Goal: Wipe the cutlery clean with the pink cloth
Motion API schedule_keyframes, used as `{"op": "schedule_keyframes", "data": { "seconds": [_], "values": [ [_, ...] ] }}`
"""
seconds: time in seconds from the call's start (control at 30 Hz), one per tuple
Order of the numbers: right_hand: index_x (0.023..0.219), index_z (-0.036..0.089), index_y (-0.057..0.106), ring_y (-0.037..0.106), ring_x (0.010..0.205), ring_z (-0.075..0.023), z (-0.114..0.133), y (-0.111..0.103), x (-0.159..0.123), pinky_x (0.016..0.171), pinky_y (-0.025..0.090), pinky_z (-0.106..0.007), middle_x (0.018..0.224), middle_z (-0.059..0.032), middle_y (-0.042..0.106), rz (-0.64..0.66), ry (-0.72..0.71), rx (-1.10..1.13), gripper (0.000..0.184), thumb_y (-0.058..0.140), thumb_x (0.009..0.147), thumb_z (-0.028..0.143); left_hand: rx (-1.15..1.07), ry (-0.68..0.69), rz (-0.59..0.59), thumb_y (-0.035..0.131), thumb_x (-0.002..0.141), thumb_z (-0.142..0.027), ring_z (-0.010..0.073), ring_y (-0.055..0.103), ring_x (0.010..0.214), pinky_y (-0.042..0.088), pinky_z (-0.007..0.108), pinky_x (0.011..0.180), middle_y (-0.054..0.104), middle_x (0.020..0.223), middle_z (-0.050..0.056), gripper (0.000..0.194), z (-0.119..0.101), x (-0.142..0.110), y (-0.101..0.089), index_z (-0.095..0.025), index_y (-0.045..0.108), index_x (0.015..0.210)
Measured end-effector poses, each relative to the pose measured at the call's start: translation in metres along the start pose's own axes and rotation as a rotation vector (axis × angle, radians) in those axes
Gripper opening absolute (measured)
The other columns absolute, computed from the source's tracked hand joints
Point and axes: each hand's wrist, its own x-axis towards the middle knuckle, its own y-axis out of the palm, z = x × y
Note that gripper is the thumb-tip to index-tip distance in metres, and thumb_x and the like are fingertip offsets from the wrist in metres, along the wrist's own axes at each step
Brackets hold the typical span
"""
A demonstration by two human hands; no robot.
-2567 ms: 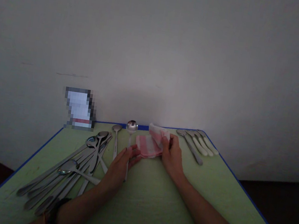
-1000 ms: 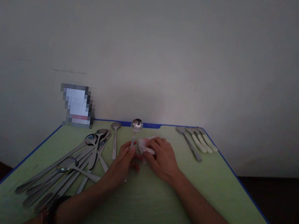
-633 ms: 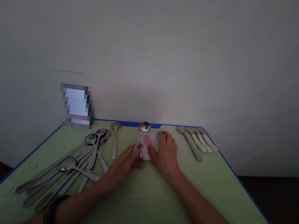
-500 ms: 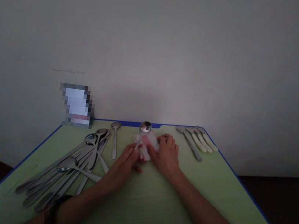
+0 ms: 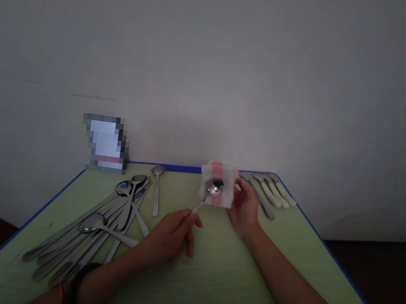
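Observation:
A metal spoon is pinched by its handle in my left hand, its bowl pointing up and away to the right. Behind the bowl is a white cloth with pink stripes, spread out and raised. My right hand grips the cloth at its right edge; some of those fingers are hidden behind it. Whether the bowl touches the cloth I cannot tell. To the left of the cloth, a single spoon lies on the green table.
Several spoons and other long metal cutlery lie heaped at the left, close to my left forearm. At the back right, a metal piece lies beside several forks with pale handles. A blurred-out screen leans on the wall.
My right hand has lifted and unfolded the cloth, moving slightly right. The spoon's bowl has swung right and lower, now in front of the cloth. The other cutlery stays put.

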Motion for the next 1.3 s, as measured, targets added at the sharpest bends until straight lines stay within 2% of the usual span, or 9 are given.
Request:
{"op": "schedule_keyframes", "data": {
  "seconds": [0.1,0.2,0.33,0.43,0.53,0.8,0.97,1.17,1.3],
  "values": [
    [0.077,0.021,0.053,0.059,0.066,-0.0176,0.001,-0.002,0.003,0.067,0.048,-0.032,0.071,-0.0016,0.062,0.015,0.136,0.231,0.015,0.042,0.071,0.028,0.009,-0.010,-0.037,0.034,0.087,-0.044,0.0055,0.033,0.023,0.019,0.017,0.028,0.057,0.046,-0.006,0.031,-0.002,0.000,0.000,-0.018,0.051,0.089],
    [0.085,0.020,0.057,0.058,0.068,-0.0153,0.001,-0.002,0.002,0.069,0.048,-0.029,0.077,0.0000,0.064,0.090,0.175,0.287,0.023,0.049,0.063,0.018,-0.002,-0.019,-0.063,0.033,0.087,-0.044,0.0060,0.032,0.022,0.019,0.017,0.027,0.056,0.046,-0.006,0.031,-0.003,0.000,0.002,-0.018,0.050,0.090],
    [0.094,0.022,0.056,0.059,0.068,-0.0136,0.002,0.003,-0.004,0.068,0.048,-0.027,0.080,0.0009,0.065,0.203,0.185,0.312,0.027,0.061,0.068,0.026,0.057,-0.037,-0.077,0.028,0.088,-0.042,0.0071,0.032,0.024,0.021,0.018,0.029,0.053,0.046,-0.007,0.032,-0.003,0.000,0.002,-0.018,0.049,0.093],
    [0.094,0.021,0.058,0.059,0.075,-0.0139,0.001,0.005,-0.007,0.073,0.046,-0.027,0.088,-0.0007,0.066,0.283,0.129,0.227,0.031,0.068,0.067,0.031,0.223,0.017,-0.087,0.028,0.089,-0.039,0.0099,0.043,0.033,0.034,0.020,0.040,0.051,0.043,-0.007,0.034,-0.003,-0.001,0.002,-0.016,0.054,0.094],
    [0.086,0.018,0.063,0.057,0.072,-0.0136,0.001,0.004,-0.008,0.069,0.044,-0.025,0.082,-0.0010,0.066,0.328,0.083,0.036,0.024,0.069,0.068,0.033,0.351,0.086,-0.057,0.029,0.090,-0.037,0.0129,0.051,0.044,0.040,0.023,0.054,0.050,0.042,-0.007,0.037,-0.004,-0.002,0.002,-0.015,0.057,0.097],
    [0.078,0.016,0.067,0.052,0.059,-0.0121,0.006,0.007,-0.012,0.056,0.038,-0.024,0.069,-0.0009,0.064,0.353,0.083,-0.080,0.032,0.058,0.076,0.046,0.301,0.064,-0.027,0.027,0.091,-0.040,0.0115,0.043,0.037,0.038,0.023,0.049,0.046,0.041,-0.008,0.041,-0.002,-0.005,0.003,-0.015,0.056,0.103],
    [0.066,0.016,0.063,0.043,0.049,-0.0097,0.007,0.010,-0.012,0.048,0.033,-0.023,0.054,0.0018,0.055,0.291,0.097,-0.132,0.040,0.053,0.076,0.053,0.245,0.021,-0.021,0.027,0.091,-0.041,0.0095,0.036,0.033,0.033,0.021,0.043,0.044,0.042,-0.009,0.041,-0.004,-0.004,0.004,-0.014,0.054,0.106],
    [0.078,0.015,0.063,0.049,0.059,-0.0124,-0.004,0.009,-0.006,0.056,0.039,-0.024,0.067,-0.0005,0.062,0.091,0.114,0.059,0.037,0.059,0.073,0.052,0.209,0.098,-0.008,0.028,0.091,-0.038,0.0097,0.039,0.044,0.032,0.020,0.046,0.040,0.049,-0.008,0.040,-0.003,-0.005,0.004,-0.012,0.054,0.107],
    [0.079,0.016,0.065,0.052,0.062,-0.0118,-0.004,0.008,-0.005,0.059,0.041,-0.023,0.072,-0.0005,0.064,0.059,0.188,0.187,0.029,0.068,0.068,0.043,0.193,0.085,-0.018,0.030,0.090,-0.039,0.0100,0.039,0.049,0.031,0.021,0.047,0.039,0.055,-0.007,0.040,-0.002,-0.004,0.004,-0.011,0.054,0.106]
  ]
}}
